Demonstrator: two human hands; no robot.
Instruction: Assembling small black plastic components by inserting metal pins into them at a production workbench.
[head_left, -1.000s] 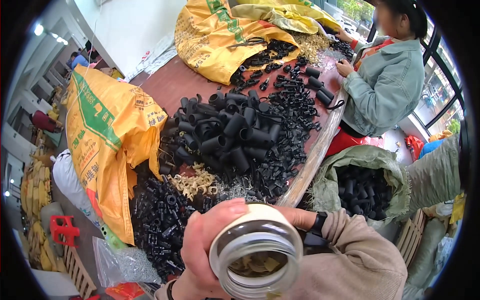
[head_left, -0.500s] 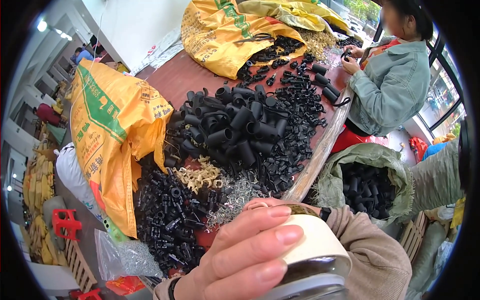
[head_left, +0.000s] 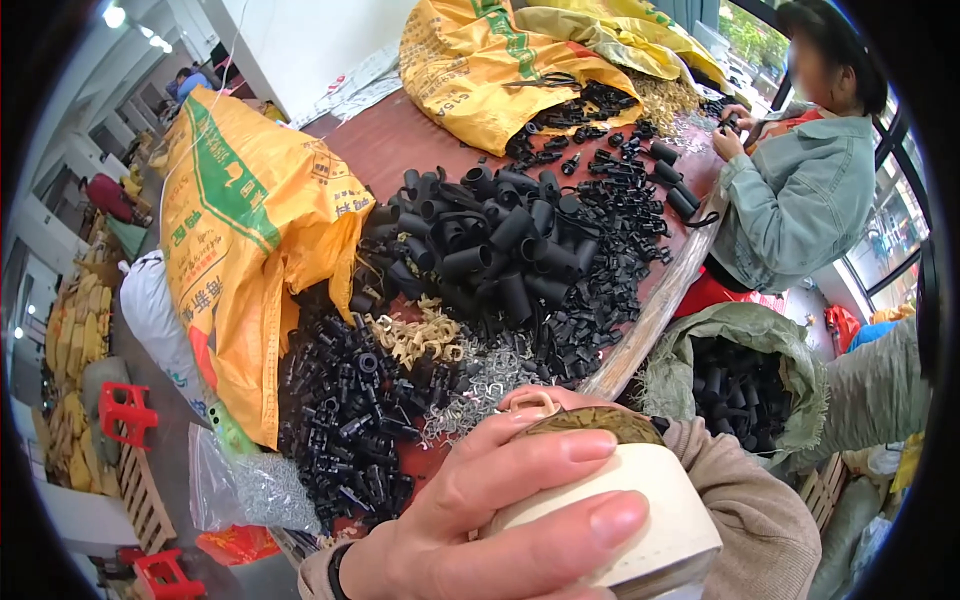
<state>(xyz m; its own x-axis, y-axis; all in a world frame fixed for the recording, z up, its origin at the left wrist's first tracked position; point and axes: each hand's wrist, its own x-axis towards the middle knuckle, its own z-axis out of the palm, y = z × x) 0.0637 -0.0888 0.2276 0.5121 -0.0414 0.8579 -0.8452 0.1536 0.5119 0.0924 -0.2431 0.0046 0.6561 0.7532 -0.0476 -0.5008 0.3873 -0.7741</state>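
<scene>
Two forearms: beige knit sleeves enter from the lower edge, the left at 7 o'clock, the right at 5, angled toward each other.
Left hand: back turned up, fingers pointing toward 2 o'clock, a thin black band at the wrist.
Right hand: a strip shows beyond the jar, the wrist with its black strap bent toward 10 o'clock; the rest is hidden.
Jar axis: the clear jar with a broad cream band lies tilted, its long axis from 11 to 5 o'clock; the dark, yellowish patterned round end points to 11, the clear part runs out of view at 5.
Jar place: low in the view at 5 o'clock, between the left hand and the right sleeve.
Left grip: fingers slightly parted and curved over the cream band, holding it.
Right grip: mostly covered, so how far open it is, or what it holds, I cannot tell.
Table beyond: at 12 o'clock, a heap of matte black plastic tubes; at 10 from the jar, silver U-shaped metal clips, tan plastic clips and glossy black fittings.
Sack: coarse green woven, black tubes inside, at 3 to 4 o'clock.
</scene>
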